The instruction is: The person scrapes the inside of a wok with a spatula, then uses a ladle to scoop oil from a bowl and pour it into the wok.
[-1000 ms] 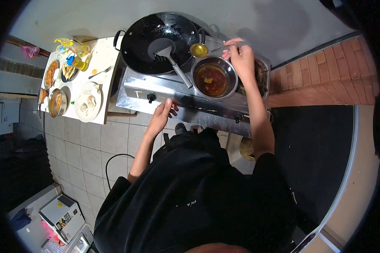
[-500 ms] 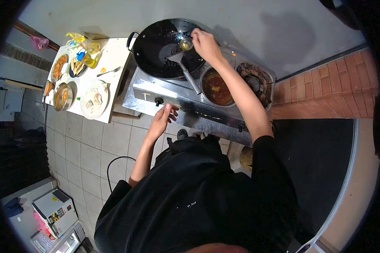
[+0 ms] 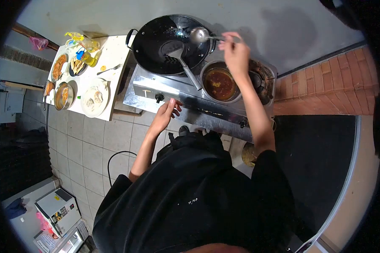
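My right hand (image 3: 235, 50) grips the handle of a metal ladle (image 3: 199, 35), whose bowl hangs over the right side of the black wok (image 3: 152, 46). A metal spatula (image 3: 183, 63) lies in the wok, its handle leaning out over the rim toward me. Just below my right hand, a metal pot (image 3: 207, 90) holds a reddish-brown liquid with yellow bits. My left hand (image 3: 167, 114) hovers at the stove's front edge near a black knob (image 3: 159, 98), fingers loosely apart and holding nothing.
On the left, a white table (image 3: 82, 76) carries plates of food, a metal bowl (image 3: 64, 96), oil bottles (image 3: 86, 58) and a fork (image 3: 109, 69). A sooty burner (image 3: 261, 82) is right of the pot. A brick ledge (image 3: 325, 86) borders the stove's right side.
The ladle, with yellow liquid showing in it earlier, went left over the wok with my right hand. Now its bowl appears turned over and my right hand is farther right. My left hand barely moved.
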Motion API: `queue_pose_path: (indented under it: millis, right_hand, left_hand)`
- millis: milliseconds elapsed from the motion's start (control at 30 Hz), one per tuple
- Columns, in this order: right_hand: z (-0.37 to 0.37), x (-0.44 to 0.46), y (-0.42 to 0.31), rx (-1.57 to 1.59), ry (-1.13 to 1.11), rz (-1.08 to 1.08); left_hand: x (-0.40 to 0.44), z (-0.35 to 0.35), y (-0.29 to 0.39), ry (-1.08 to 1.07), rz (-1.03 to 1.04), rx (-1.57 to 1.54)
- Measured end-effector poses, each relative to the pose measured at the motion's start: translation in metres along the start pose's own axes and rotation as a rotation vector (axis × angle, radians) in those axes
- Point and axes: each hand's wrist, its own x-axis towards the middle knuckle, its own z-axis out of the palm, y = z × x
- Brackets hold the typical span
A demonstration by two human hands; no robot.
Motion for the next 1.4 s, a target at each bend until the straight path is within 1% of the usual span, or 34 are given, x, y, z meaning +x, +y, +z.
queue_pose_path:
  millis: [67, 200, 267, 300, 333, 367, 400, 467, 500, 567, 733, 800, 833, 900, 1033, 1133, 1200, 1400]
  right_hand:
    - [-0.031, -0.016, 0.001, 0.016, 0.029, 0.117]
    - [-0.074, -0.059, 0.01, 0.035, 0.143, 0.193]
    - [-0.086, -0.083, 0.018, 0.038, 0.181, 0.23]
    - [-0.088, -0.095, 0.026, 0.022, 0.174, 0.245]
    - [-0.088, -0.105, 0.034, 0.007, 0.168, 0.258]
    - [-0.087, -0.113, 0.037, 0.051, 0.183, 0.321]
    - [-0.086, -0.12, 0.039, 0.047, 0.188, 0.325]
    - [-0.085, -0.13, 0.038, 0.028, 0.2, 0.324]
    - [-0.085, -0.134, 0.041, 0.013, 0.206, 0.366]
    - [-0.084, -0.139, 0.043, 0.028, 0.221, 0.367]
    - [-0.084, -0.147, 0.039, 0.025, 0.24, 0.387]
    - [-0.083, -0.148, 0.036, 0.015, 0.221, 0.402]
    - [-0.082, -0.148, 0.035, 0.006, 0.201, 0.415]
    - [-0.079, -0.146, 0.037, 0.0, 0.184, 0.397]
    - [-0.071, -0.141, 0.038, -0.031, 0.151, 0.371]
    - [-0.066, -0.137, 0.039, -0.031, 0.122, 0.373]
    - [-0.062, -0.136, 0.039, -0.037, 0.111, 0.363]
    - [-0.055, -0.132, 0.044, -0.051, 0.071, 0.345]
  left_hand:
    - [0.002, 0.001, -0.001, -0.019, -0.017, -0.031]
    - [0.016, 0.005, -0.021, -0.1, -0.04, -0.033]
    - [0.025, 0.02, -0.022, -0.325, -0.146, -0.017]
    - [0.036, 0.03, -0.036, -0.449, -0.161, -0.091]
    - [0.044, 0.044, -0.04, -0.497, -0.213, -0.088]
    - [0.051, 0.06, -0.041, -0.521, -0.229, -0.157]
    - [0.057, 0.074, -0.042, -0.529, -0.233, -0.155]
    - [0.066, 0.098, -0.033, -0.439, -0.433, -0.519]
    - [0.07, 0.106, -0.031, -0.445, -0.434, -0.515]
    - [0.08, 0.115, -0.033, -0.318, -0.431, -0.607]
    - [0.09, 0.118, -0.038, -0.301, -0.398, -0.641]
    - [0.09, 0.119, -0.04, -0.194, -0.379, -0.685]
    - [0.089, 0.118, -0.039, -0.194, -0.378, -0.686]
    - [0.089, 0.116, -0.037, -0.1, -0.35, -0.716]
    - [0.087, 0.114, -0.036, -0.108, -0.316, -0.737]
    - [0.087, 0.115, -0.033, -0.066, -0.309, -0.683]
    - [0.087, 0.112, -0.029, -0.029, -0.263, -0.652]
    - [0.088, 0.108, -0.033, -0.033, -0.234, -0.689]
